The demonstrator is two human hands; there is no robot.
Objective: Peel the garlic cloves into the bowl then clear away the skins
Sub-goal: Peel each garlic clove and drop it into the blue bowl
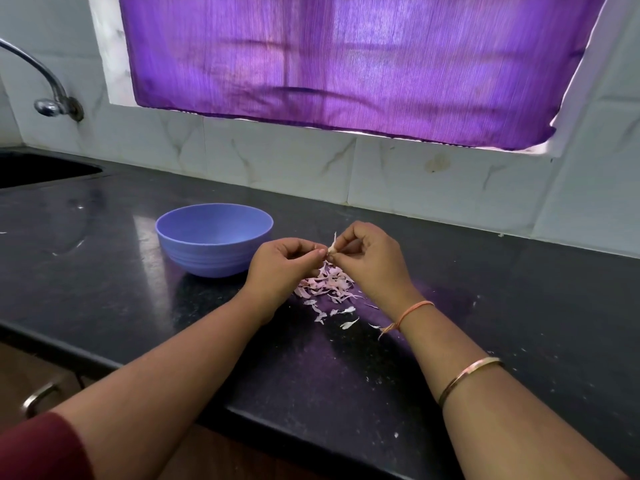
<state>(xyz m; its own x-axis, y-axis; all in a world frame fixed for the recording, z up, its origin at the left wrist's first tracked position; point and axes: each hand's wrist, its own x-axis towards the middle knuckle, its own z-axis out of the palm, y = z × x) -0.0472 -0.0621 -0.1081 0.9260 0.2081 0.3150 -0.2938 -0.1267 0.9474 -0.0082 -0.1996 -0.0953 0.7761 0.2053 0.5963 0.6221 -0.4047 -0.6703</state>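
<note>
A small garlic clove (331, 250) is pinched between my left hand (284, 261) and my right hand (370, 258), held above the black counter (485, 289). A thin strip of skin sticks up from the clove beside my right fingers. Below the hands lies a loose pile of pinkish-white garlic skins (327, 287), with a few stray flakes nearer to me. A blue-violet plastic bowl (194, 244) stands on the counter just left of my left hand; its contents are hidden by the near wall.
A dark sink (41, 169) is set into the counter at the far left, with a metal tap (48, 95) on the tiled wall above it. A purple curtain (346, 64) covers the window behind. The counter's front edge (242, 420) runs under my forearms.
</note>
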